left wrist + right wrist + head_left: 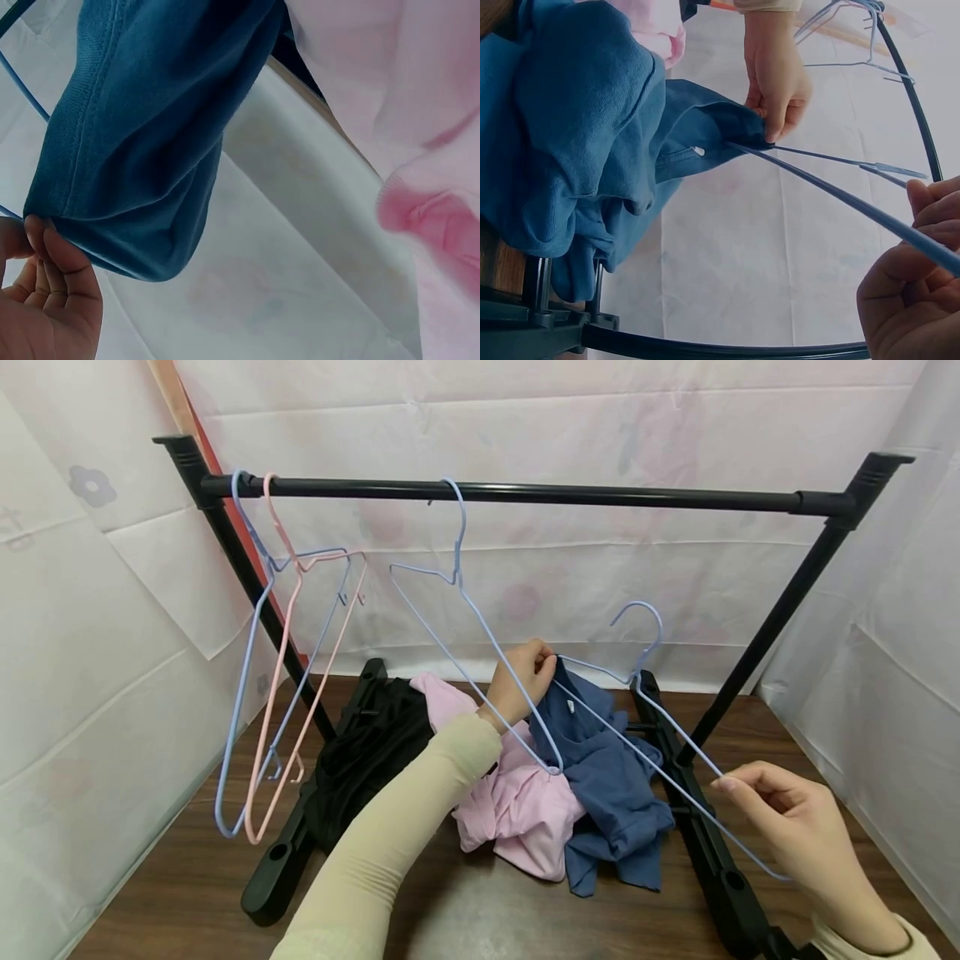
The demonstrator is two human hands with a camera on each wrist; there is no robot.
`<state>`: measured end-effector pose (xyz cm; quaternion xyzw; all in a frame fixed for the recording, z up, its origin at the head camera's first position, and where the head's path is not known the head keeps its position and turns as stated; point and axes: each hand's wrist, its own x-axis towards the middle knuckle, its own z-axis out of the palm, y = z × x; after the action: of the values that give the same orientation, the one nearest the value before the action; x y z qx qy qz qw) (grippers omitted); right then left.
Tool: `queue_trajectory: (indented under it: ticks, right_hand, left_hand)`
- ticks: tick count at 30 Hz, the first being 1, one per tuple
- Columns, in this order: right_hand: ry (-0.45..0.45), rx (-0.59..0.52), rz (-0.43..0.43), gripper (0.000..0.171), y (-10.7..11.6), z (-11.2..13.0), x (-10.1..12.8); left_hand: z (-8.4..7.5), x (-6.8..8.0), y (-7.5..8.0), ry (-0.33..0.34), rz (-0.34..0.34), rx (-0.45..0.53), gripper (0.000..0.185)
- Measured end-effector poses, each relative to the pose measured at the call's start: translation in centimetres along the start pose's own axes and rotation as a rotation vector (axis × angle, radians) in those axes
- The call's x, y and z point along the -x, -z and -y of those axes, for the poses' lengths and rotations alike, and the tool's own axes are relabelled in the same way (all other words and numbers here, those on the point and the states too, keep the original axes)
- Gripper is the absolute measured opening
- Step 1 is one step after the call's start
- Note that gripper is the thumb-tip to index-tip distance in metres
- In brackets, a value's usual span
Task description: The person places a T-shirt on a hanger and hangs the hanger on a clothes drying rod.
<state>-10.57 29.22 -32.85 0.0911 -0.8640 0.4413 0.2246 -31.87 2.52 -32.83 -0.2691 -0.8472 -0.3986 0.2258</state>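
Observation:
A light blue wire hanger (639,603) is held low in front of the black rack bar (600,493), between both hands. My left hand (551,662) pinches the edge of a blue garment (611,777) right at the hanger's left tip. The left wrist view shows those fingers (45,247) on the blue garment's (150,112) hem. My right hand (738,785) grips the hanger's right end, fingers curled round the wire. In the right wrist view the hanger's wire (840,199) runs from the blue garment (577,112) to my right hand (911,285).
A pink garment (517,802) and a black one (367,752) lie heaped beside the blue one on the wooden surface (187,877). On the bar hang a blue hanger (462,522) mid-bar and a blue (238,693) and pink (276,693) pair at left. White sheeting surrounds.

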Motion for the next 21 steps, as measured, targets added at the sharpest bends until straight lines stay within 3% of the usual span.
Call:
queue_trajectory:
  ticks: [16, 21]
  right_hand:
    - [0.036, -0.111, -0.001, 0.009, -1.2, -0.6, -0.8]
    - [0.031, -0.218, 0.028, 0.009, -1.6, -0.7, -1.0]
  left_hand:
    - [-1.7, 0.8, 0.6, -0.024, 0.006, 0.061, 0.014]
    - [-1.8, 1.0, 0.5, -0.015, 0.009, 0.077, 0.014]
